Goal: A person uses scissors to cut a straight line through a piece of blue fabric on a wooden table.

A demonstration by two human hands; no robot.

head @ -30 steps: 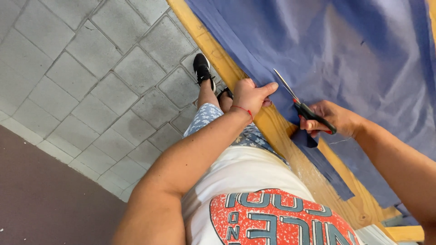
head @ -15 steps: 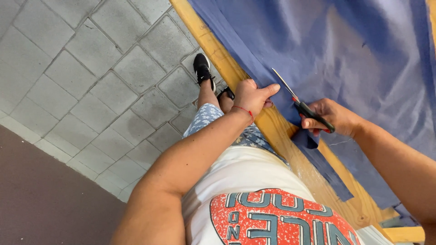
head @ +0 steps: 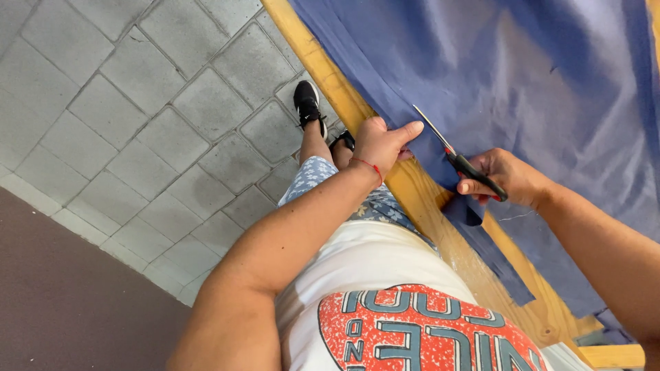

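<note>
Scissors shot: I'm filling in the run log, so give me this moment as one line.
left hand: pinching blue cloth edge | right hand: holding scissors, blades in cloth | wooden table: cut strip hanging

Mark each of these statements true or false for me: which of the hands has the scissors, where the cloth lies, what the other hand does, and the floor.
1. The right hand holds the scissors. True.
2. The blue cloth lies on the floor. False: it lies on the wooden table.
3. The left hand grips the cloth's edge near the blades. True.
4. The floor is carpeted. False: it is grey paving blocks.
5. The scissors have red handles. False: the handles are black.
</note>
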